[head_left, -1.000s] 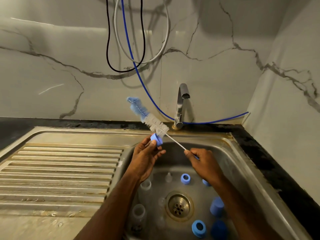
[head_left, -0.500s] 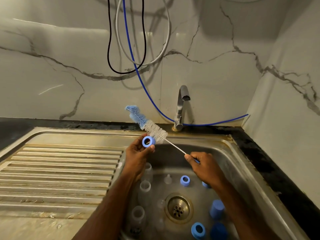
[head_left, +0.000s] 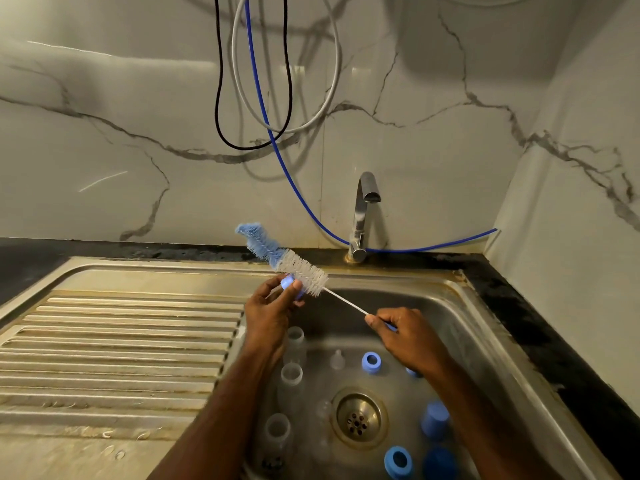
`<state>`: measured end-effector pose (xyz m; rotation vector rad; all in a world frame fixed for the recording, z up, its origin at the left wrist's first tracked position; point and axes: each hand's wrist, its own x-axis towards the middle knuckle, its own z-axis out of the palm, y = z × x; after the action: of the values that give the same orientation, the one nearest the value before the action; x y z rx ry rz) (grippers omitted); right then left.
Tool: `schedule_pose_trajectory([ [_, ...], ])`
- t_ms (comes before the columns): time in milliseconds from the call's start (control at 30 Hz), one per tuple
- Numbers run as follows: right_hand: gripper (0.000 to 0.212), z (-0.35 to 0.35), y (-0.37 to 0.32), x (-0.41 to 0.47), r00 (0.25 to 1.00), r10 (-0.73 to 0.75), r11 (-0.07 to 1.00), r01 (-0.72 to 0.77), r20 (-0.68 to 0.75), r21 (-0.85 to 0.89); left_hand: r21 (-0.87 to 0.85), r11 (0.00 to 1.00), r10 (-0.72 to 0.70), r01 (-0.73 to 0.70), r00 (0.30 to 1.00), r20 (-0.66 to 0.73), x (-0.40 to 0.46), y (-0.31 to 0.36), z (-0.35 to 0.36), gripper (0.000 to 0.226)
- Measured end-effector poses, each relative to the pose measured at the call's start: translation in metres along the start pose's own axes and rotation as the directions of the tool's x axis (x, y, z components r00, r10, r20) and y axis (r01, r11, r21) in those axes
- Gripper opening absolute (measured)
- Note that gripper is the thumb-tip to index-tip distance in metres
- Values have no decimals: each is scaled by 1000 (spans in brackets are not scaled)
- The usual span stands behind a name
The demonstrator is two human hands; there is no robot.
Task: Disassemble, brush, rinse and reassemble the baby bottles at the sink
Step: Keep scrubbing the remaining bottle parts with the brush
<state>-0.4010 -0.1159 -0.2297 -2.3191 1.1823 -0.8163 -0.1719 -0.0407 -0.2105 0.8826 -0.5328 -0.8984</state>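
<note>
over the stainless steel sink point(head_left: 491, 341), near the basin's left rim, the left hand point(head_left: 270, 317) pinches a small blue plastic bottle ring point(head_left: 290, 284) between thumb and fingertips, held up against the white bristles of a long bottle brush with a blue tip and thin wire stem point(head_left: 294, 266). the brush slants from upper left down to lower right, its blue tip above the sink's back edge and its stem running into the right hand point(head_left: 405, 336), which grips the blue handle end with curled fingers above the middle of the basin. down in the basin, three clear plastic baby bottles point(head_left: 290, 375) stand in a line along the left wall, mouths up, partly hidden by the left forearm. a clear silicone teat point(head_left: 337, 360) stands just behind the round metal drain point(head_left: 358, 418), and a second blue ring point(head_left: 371, 362) lies beside the teat to its right. near the basin's right wall stands a blue plastic cap point(head_left: 434, 422), and toward the front edge lie another blue ring point(head_left: 398, 462) and a darker blue cap point(head_left: 440, 464), close together. a chrome tap point(head_left: 362, 216) rises from the back edge of the sink, with a thin blue hose point(head_left: 287, 171) running along the marble wall behind it. the ridged steel draining board point(head_left: 121, 344) fills the left side.
</note>
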Motion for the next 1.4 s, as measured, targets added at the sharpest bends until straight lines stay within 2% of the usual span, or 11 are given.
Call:
schedule_pose_trajectory([
  [67, 45, 2, -1, 1, 999, 22, 1000, -23, -35, -5, 13, 1000, -19, 19, 998, 52, -1, -3, 2, 39],
  [167, 45, 4, -1, 1, 997, 40, 999, -41, -65, -7, -147, 982, -102, 116, 990, 94, -4, -1, 6, 30],
  [267, 45, 4, -1, 0, 999, 33, 999, -33, -39, -2, -201, 969, -138, 144, 989, 45, 0, 1, 4, 22],
  [367, 45, 0, 1, 1, 999, 33, 999, -32, -37, 23, -336, 923, -196, 187, 981, 8, 3, 3, 2, 28],
  [500, 45, 4, -4, 2, 998, 21, 998, -18, -64, 55, -175, 958, -212, 229, 971, 107, -2, -8, 7, 34],
  [700, 47, -5, -1, 1, 1000, 20, 998, -20, 1, 67, -403, 896, -221, 187, 975, -38, 3, -1, 5, 35],
  [867, 47, 5, -11, 1, 999, 22, 998, -21, -23, 63, -219, 946, -226, 239, 970, 86, -4, -8, 9, 38],
  [1067, 48, -12, 8, 1, 999, 37, 992, -39, 18, 124, -394, 897, -206, 198, 978, 22, 2, -1, 7, 31],
  [1200, 47, -1, -4, 0, 1000, 19, 994, -17, -15, 107, -183, 956, -219, 230, 973, 80, -5, -12, 10, 37],
  [1267, 47, 0, -8, 1, 1000, -8, 993, 8, -2, 118, -234, 946, -215, 226, 974, 71, -6, -11, 14, 37],
  [1400, 46, -11, 9, 1, 999, 30, 992, -34, 34, 125, -392, 899, -215, 197, 977, -2, 2, -1, 5, 27],
])
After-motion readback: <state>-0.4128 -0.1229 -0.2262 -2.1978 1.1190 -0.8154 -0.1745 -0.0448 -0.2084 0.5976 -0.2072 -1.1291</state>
